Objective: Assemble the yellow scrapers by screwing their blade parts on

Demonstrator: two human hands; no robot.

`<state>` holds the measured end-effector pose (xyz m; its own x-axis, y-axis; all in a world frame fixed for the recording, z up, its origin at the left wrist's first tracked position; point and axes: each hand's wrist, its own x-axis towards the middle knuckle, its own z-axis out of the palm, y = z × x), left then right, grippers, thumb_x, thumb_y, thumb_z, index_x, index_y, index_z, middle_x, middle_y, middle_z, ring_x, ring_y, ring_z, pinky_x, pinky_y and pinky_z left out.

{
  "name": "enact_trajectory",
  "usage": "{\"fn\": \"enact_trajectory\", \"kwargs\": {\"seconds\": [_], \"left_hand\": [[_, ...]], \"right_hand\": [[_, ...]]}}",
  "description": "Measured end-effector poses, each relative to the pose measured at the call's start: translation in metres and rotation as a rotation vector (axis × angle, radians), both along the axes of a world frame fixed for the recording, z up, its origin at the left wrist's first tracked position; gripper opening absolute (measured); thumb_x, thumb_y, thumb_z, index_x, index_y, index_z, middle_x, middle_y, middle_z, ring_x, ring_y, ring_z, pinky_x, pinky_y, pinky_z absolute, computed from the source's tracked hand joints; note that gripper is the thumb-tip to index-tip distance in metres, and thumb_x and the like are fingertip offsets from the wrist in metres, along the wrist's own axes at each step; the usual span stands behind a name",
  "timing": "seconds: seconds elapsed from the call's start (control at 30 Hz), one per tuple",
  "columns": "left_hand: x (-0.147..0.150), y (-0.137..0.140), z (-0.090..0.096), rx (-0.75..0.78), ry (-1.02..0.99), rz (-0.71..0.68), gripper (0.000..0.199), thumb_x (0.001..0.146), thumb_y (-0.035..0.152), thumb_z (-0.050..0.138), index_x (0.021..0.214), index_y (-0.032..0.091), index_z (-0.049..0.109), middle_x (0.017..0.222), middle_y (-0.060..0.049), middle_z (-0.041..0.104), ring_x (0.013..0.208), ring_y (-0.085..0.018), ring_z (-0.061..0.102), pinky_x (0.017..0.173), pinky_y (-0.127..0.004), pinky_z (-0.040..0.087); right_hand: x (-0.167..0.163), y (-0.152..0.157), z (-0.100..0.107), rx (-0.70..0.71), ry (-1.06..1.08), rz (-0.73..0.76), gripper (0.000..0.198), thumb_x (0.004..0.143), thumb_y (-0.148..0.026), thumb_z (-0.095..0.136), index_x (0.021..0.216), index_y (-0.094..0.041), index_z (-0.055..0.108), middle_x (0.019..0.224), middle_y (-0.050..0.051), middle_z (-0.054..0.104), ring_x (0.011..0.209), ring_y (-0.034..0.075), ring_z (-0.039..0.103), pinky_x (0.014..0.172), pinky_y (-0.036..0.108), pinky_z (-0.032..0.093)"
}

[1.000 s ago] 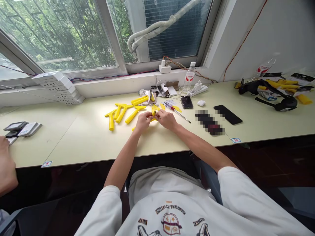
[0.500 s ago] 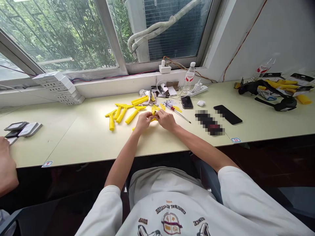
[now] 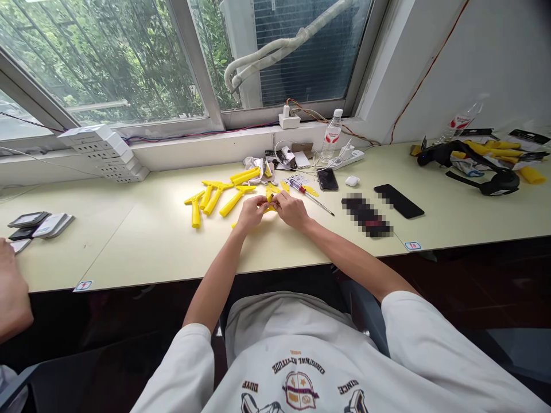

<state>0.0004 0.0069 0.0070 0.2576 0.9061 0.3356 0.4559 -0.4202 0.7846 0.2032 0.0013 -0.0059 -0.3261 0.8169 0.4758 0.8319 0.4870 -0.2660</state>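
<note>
My left hand (image 3: 251, 213) and my right hand (image 3: 291, 210) meet over the table, fingers closed in a pinch. Between their fingertips is a small yellow plastic part (image 3: 269, 193) with a dark spot; the fingers hide most of it. Under the hands, another yellow piece (image 3: 270, 209) shows in part. To the left lie several yellow T-shaped scrapers (image 3: 233, 202) with thick round handles. Just beyond my right hand are flat yellow pieces (image 3: 310, 190) and a screwdriver (image 3: 316, 201) with a red and clear handle.
Behind the hands are a cloth (image 3: 253, 164), small boxes (image 3: 302, 159), a water bottle (image 3: 331, 137) and a power strip (image 3: 348, 158). Rightward lie a phone (image 3: 327, 179), a white earbud case (image 3: 352, 180), a black slab (image 3: 400, 201) and a black headset (image 3: 495, 183). Another person's hand (image 3: 11, 287) rests far left.
</note>
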Motion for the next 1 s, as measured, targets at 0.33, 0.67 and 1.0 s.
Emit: {"fn": "enact_trajectory", "kwargs": {"seconds": [0.33, 0.67, 1.0], "left_hand": [[0.000, -0.001, -0.001, -0.060, -0.045, -0.024, 0.031, 0.097, 0.047, 0.071, 0.105, 0.020, 0.084, 0.103, -0.009, 0.083, 0.090, -0.025, 0.070, 0.074, -0.035, 0.059], [0.000, -0.001, -0.003, 0.029, -0.042, -0.042, 0.034, 0.098, 0.055, 0.076, 0.099, 0.021, 0.082, 0.102, -0.009, 0.085, 0.092, -0.025, 0.074, 0.089, -0.040, 0.059], [0.000, 0.002, -0.009, -0.012, -0.001, 0.008, 0.034, 0.098, 0.056, 0.075, 0.101, 0.023, 0.081, 0.104, -0.009, 0.086, 0.091, -0.026, 0.074, 0.085, -0.039, 0.057]], "right_hand": [[0.003, 0.003, -0.002, -0.052, 0.131, -0.014, 0.023, 0.116, -0.038, 0.057, 0.120, -0.022, 0.073, 0.124, 0.010, 0.079, 0.091, 0.023, 0.071, 0.067, 0.033, 0.035], [0.006, 0.012, -0.008, -0.095, 0.325, -0.008, 0.018, 0.109, -0.041, 0.067, 0.104, -0.024, 0.070, 0.112, 0.007, 0.079, 0.091, 0.023, 0.069, 0.071, 0.033, 0.039], [0.035, 0.039, -0.001, -0.160, 0.438, -0.116, 0.026, 0.109, -0.045, 0.062, 0.103, -0.022, 0.073, 0.098, 0.009, 0.080, 0.087, 0.026, 0.068, 0.078, 0.037, 0.049]]}}
